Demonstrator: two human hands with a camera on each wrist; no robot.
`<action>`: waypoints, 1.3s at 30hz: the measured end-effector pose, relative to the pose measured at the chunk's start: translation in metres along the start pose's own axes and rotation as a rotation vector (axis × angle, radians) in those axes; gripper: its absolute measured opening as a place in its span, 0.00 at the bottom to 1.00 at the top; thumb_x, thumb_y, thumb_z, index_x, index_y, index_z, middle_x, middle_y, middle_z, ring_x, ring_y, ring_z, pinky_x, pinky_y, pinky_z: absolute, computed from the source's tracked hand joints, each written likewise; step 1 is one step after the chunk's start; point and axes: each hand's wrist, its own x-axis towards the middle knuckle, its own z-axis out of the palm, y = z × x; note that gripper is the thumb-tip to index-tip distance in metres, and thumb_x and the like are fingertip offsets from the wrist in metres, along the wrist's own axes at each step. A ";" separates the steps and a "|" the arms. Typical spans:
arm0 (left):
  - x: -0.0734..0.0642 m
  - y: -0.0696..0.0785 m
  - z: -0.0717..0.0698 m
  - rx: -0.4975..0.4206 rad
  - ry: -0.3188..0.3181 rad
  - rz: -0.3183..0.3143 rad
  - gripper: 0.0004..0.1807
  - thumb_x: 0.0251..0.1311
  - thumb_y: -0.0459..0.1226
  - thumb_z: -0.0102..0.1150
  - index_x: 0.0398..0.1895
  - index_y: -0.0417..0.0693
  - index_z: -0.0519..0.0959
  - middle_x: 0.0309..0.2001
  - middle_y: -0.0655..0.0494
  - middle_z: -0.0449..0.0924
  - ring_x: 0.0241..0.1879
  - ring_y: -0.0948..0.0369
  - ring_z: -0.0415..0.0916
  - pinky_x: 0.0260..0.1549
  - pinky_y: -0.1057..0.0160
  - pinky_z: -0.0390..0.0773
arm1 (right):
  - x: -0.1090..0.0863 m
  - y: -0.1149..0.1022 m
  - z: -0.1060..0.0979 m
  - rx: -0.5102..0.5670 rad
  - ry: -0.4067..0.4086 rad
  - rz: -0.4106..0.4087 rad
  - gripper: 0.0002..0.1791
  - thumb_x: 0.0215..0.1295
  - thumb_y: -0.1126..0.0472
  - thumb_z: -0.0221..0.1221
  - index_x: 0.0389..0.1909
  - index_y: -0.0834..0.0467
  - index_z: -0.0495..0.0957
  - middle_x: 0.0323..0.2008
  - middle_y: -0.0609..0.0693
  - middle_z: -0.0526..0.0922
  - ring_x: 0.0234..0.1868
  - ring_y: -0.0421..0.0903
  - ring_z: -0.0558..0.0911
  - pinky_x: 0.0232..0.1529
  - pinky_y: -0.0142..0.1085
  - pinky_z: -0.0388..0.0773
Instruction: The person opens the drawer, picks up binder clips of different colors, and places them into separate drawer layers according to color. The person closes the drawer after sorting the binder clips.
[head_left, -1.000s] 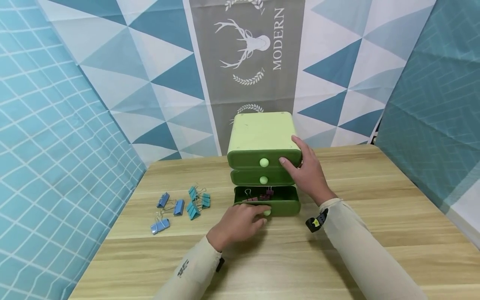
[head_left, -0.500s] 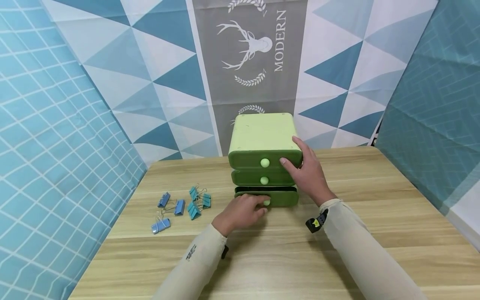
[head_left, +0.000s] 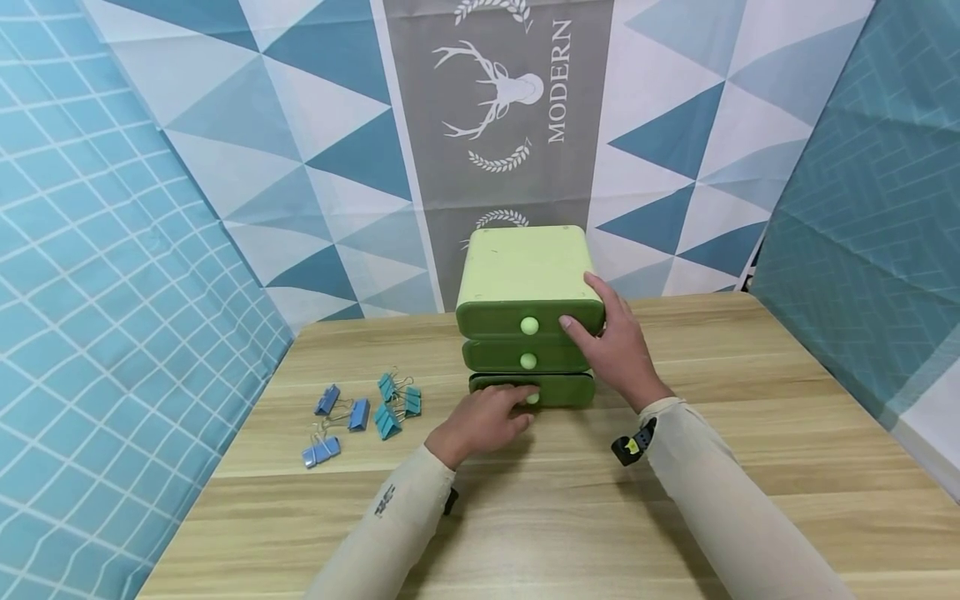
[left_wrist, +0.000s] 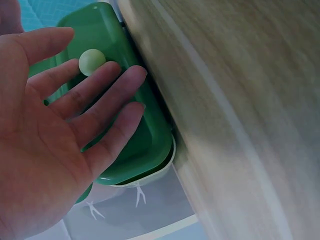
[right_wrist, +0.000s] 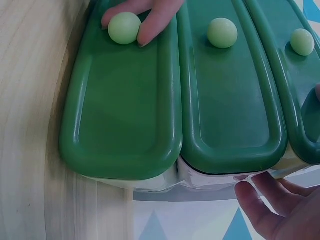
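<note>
A small cabinet (head_left: 528,262) with a pale green top and three dark green drawers stands on the table. All three drawers look pushed in. My left hand (head_left: 480,425) is at the bottom drawer (head_left: 566,390); in the left wrist view its straight fingers (left_wrist: 102,107) lie against the drawer front, with the round light green knob (left_wrist: 92,62) between two of them. My right hand (head_left: 618,354) holds the cabinet's upper right corner, thumb on the top drawer's front (head_left: 491,320), other fingers along the side. The middle drawer's knob (right_wrist: 222,33) is untouched.
Left of the cabinet lie several binder clips, blue ones (head_left: 322,451) and teal ones (head_left: 387,421). Behind the wooden table (head_left: 750,433) hangs a patterned cloth (head_left: 360,167), with tiled blue cloth (head_left: 82,275) at the left side.
The bottom drawer, out a second ago with binder clips showing inside, has slid in under my left hand, which moved forward with it. My right hand has kept its place on the cabinet.
</note>
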 end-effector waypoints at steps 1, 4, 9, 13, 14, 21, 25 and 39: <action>0.000 -0.001 0.000 0.002 -0.002 -0.004 0.24 0.72 0.44 0.55 0.69 0.53 0.74 0.58 0.56 0.80 0.52 0.61 0.79 0.50 0.54 0.78 | 0.000 0.000 0.000 0.001 0.000 0.001 0.41 0.68 0.37 0.58 0.78 0.32 0.52 0.74 0.54 0.60 0.69 0.58 0.66 0.60 0.63 0.66; 0.001 -0.002 0.002 0.007 -0.008 -0.015 0.25 0.72 0.45 0.55 0.71 0.54 0.72 0.62 0.57 0.77 0.59 0.59 0.76 0.52 0.53 0.77 | 0.000 -0.001 0.000 0.001 -0.001 0.004 0.41 0.68 0.36 0.58 0.78 0.32 0.52 0.74 0.55 0.60 0.69 0.59 0.66 0.60 0.63 0.66; 0.004 -0.003 0.004 -0.028 0.020 -0.041 0.23 0.72 0.45 0.55 0.68 0.55 0.75 0.51 0.61 0.82 0.48 0.63 0.79 0.44 0.56 0.80 | 0.000 -0.001 0.000 -0.004 -0.006 0.016 0.41 0.68 0.36 0.58 0.78 0.31 0.51 0.73 0.55 0.60 0.68 0.59 0.67 0.60 0.63 0.66; 0.008 -0.001 0.003 -0.101 0.113 -0.104 0.16 0.72 0.47 0.55 0.57 0.56 0.83 0.39 0.65 0.83 0.36 0.66 0.79 0.36 0.58 0.79 | 0.000 -0.001 -0.001 -0.004 -0.004 0.015 0.41 0.68 0.36 0.58 0.77 0.31 0.51 0.74 0.54 0.60 0.68 0.59 0.66 0.60 0.64 0.66; 0.009 0.000 0.002 -0.116 0.140 -0.124 0.15 0.73 0.48 0.54 0.54 0.56 0.84 0.38 0.66 0.83 0.36 0.67 0.79 0.36 0.58 0.79 | 0.000 -0.001 -0.001 -0.004 -0.002 0.014 0.41 0.68 0.36 0.58 0.77 0.31 0.51 0.74 0.54 0.60 0.68 0.59 0.66 0.60 0.64 0.66; 0.014 0.002 0.001 -0.443 0.319 -0.240 0.12 0.73 0.49 0.54 0.40 0.52 0.79 0.28 0.61 0.82 0.28 0.61 0.80 0.29 0.59 0.76 | 0.000 -0.002 -0.001 0.003 -0.005 0.003 0.41 0.68 0.37 0.59 0.78 0.31 0.51 0.74 0.55 0.60 0.68 0.60 0.67 0.60 0.64 0.66; 0.015 0.002 0.004 -0.683 0.408 -0.181 0.09 0.72 0.41 0.56 0.46 0.46 0.72 0.36 0.50 0.86 0.30 0.55 0.85 0.32 0.61 0.81 | 0.000 -0.002 -0.001 0.009 -0.007 0.002 0.41 0.68 0.37 0.59 0.78 0.31 0.51 0.73 0.55 0.60 0.67 0.59 0.67 0.59 0.63 0.67; 0.014 0.003 0.003 -0.704 0.428 -0.088 0.18 0.71 0.37 0.57 0.62 0.55 0.79 0.46 0.54 0.83 0.40 0.64 0.81 0.41 0.61 0.80 | 0.002 -0.004 -0.001 0.000 -0.007 -0.006 0.41 0.68 0.37 0.58 0.78 0.33 0.52 0.73 0.54 0.60 0.68 0.59 0.67 0.59 0.63 0.67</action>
